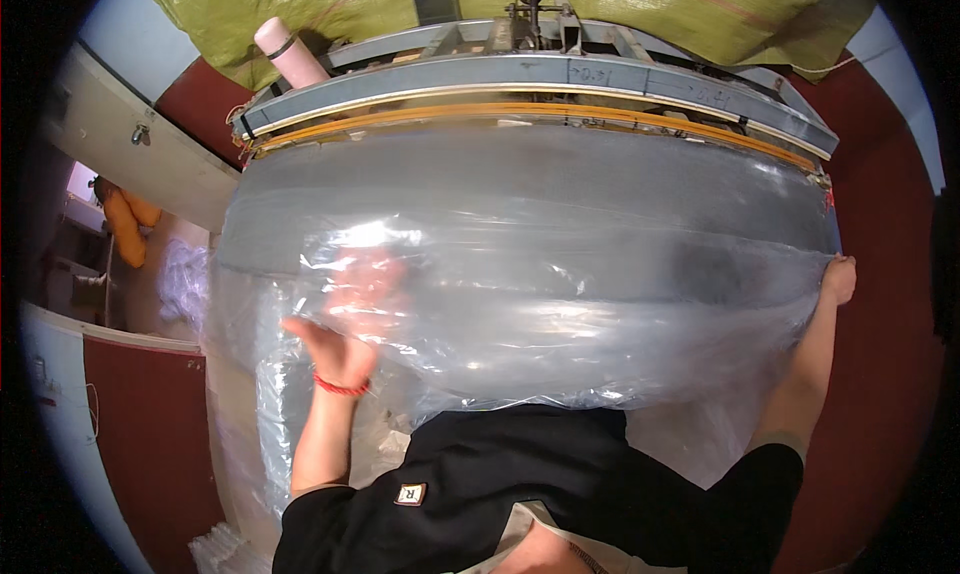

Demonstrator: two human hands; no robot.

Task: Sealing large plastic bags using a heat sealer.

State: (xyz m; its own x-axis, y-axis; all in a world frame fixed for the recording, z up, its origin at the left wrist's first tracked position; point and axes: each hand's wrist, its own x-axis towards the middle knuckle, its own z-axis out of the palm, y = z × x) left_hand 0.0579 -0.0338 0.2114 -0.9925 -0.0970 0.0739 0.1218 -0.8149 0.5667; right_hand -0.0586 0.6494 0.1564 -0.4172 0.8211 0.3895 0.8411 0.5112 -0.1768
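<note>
A wide sheet of clear plastic film (520, 324) stretches in front of me, from the sealing machine (540, 74) back toward my body. Its near part sags in shiny wrinkles. Through the film the fingers of my left hand (345, 350) show blurred and spread, with the palm beneath the sheet and the thumb out to the left. A red cord circles that wrist. At the sheet's right edge my right hand (840, 280) is closed, pinching the film's corner. The machine's long grey bar and orange strips (540, 108) run across the film's far side.
A pink cylinder (290, 52) leans at the machine's far left, before a yellow-green woven sheet (700, 14). On the left are a pale door (150, 124) and an opening with crumpled film (183, 284) and something orange (125, 224). More bundled film (276, 404) hangs beside my left forearm.
</note>
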